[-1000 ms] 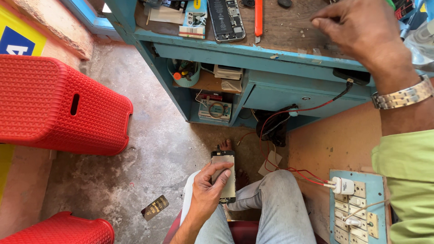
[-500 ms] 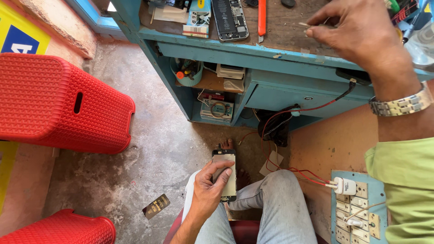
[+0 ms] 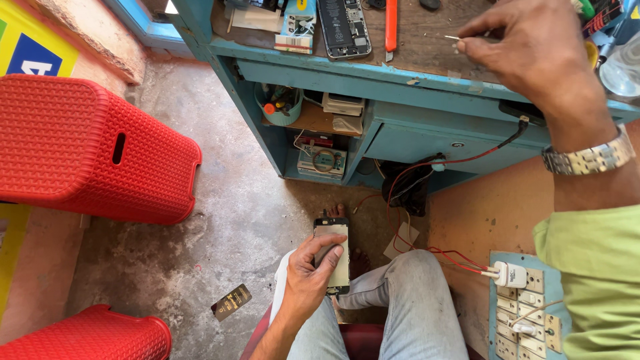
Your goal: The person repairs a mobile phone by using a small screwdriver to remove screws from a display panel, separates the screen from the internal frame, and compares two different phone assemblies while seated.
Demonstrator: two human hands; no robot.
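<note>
The left hand (image 3: 308, 277) clasps a phone screen panel (image 3: 335, 253) flat over the lap, keeping it off the cluttered workbench (image 3: 427, 40), where the right hand (image 3: 533, 47) pinches what seems a tiny screw (image 3: 452, 37).

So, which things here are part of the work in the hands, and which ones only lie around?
In use:
- left hand holding the phone screen panel
- right hand pinching a tiny part over the workbench
- opened phone on the bench

Lying about:
- red stools
- orange tool
- dark card on the floor
- socket board
</note>
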